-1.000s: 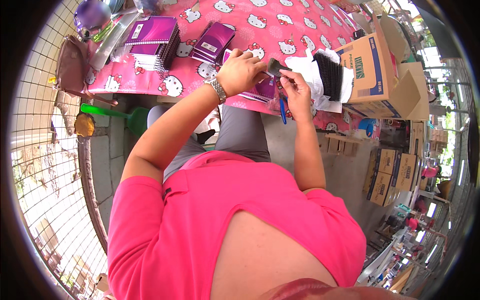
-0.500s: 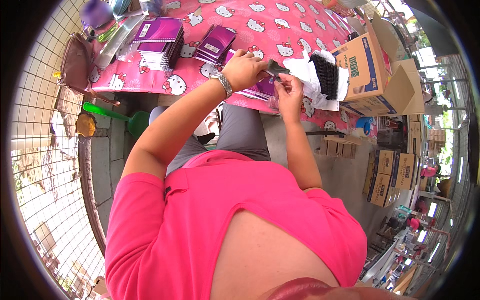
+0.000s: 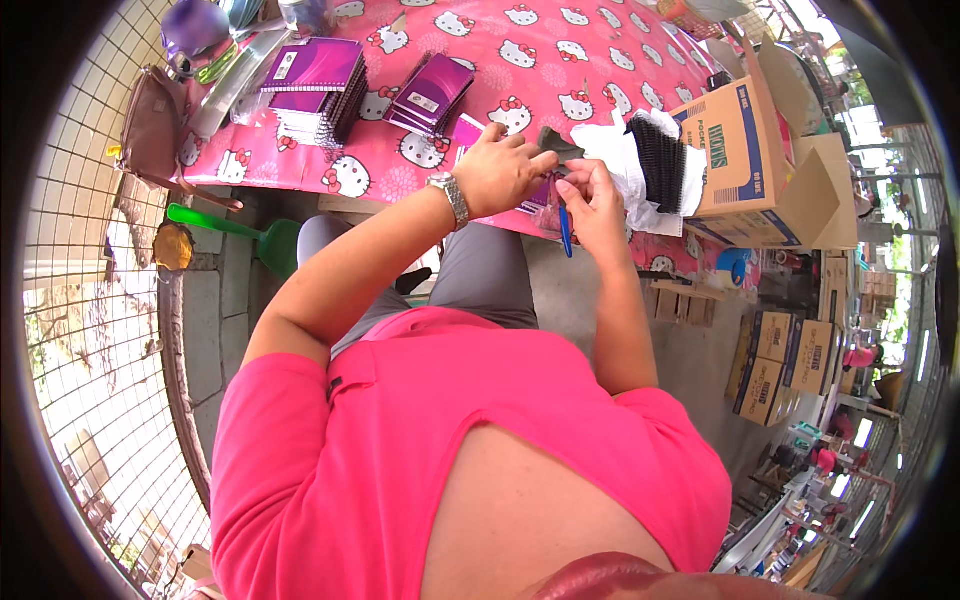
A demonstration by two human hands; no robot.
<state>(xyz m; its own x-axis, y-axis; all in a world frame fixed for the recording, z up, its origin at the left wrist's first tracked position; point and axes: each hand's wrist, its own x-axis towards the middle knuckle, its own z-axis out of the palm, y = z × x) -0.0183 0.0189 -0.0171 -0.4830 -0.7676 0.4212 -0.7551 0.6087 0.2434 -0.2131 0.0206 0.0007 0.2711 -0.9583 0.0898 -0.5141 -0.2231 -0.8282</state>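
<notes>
Dark grey piece, partly hidden, shows beyond a slim blue tool

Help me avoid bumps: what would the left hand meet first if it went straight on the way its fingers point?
The left hand points rightward and would probably meet the right hand first. A dark grey piece sits close to that line; depth is unclear, so it could come first instead.

Wire-mesh wall stood at left, bright daylight beyond it; grey floor extended below pink-clothed table.
</notes>
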